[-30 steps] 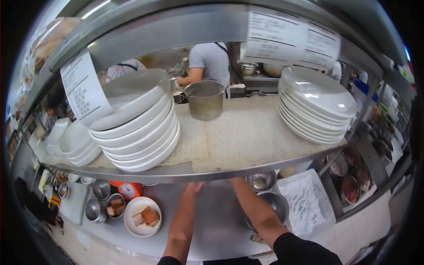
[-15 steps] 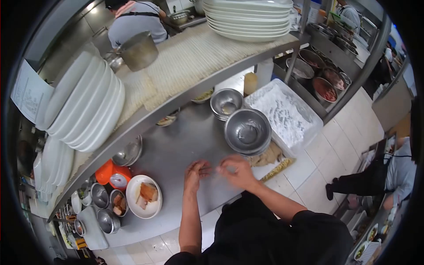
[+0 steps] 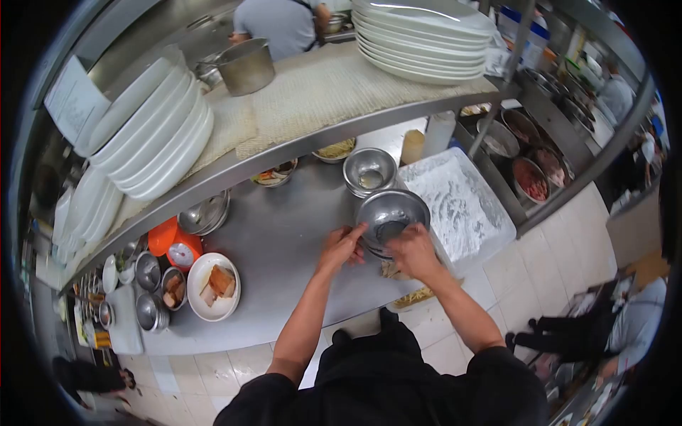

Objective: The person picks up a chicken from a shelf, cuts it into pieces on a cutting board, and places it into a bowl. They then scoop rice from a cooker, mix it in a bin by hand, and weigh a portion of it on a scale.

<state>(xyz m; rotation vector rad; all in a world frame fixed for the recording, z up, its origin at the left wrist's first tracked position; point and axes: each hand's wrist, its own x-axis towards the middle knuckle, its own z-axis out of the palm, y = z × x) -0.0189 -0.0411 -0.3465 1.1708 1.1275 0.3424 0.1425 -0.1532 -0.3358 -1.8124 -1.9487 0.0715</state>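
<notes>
Both hands at a steel mixing bowl (image 3: pixel 392 221), near the middle of the steel counter (image 3: pixel 284 245). Left hand (image 3: pixel 342 246) against the bowl's left rim, index finger stretched along the edge, other fingers loosely curled. Right hand (image 3: pixel 412 250) on the bowl's near rim, fingers bent over the edge, gripping it (whether anything small is pinched between the fingers, cannot tell). Bowl upright, seemingly stacked on another of its kind, with a dark patch at the bottom.

Just beyond it, farther in, a smaller steel bowl (image 3: pixel 369 170) holding a little pale residue. Immediately right of the bowls, a rectangular tub of white flour (image 3: pixel 458 206), touching or nearly touching the mixing bowl. Beside the right wrist, a crumpled brownish cloth (image 3: pixel 392 270).

Well to the left on the counter, a white plate with pieces of browned meat (image 3: pixel 213 286), an orange kitchen scale (image 3: pixel 177 250) behind it, several small steel cups (image 3: pixel 149 273) farther left.

Overhead, a shelf (image 3: pixel 305 145) lined with beige matting: stack of white plates (image 3: pixel 153 128) at left, a steel pot (image 3: pixel 245 66) in the middle, another plate stack (image 3: pixel 426 39) at right. Beyond the shelf, a person in a grey shirt (image 3: pixel 277 25), back turned.
</notes>
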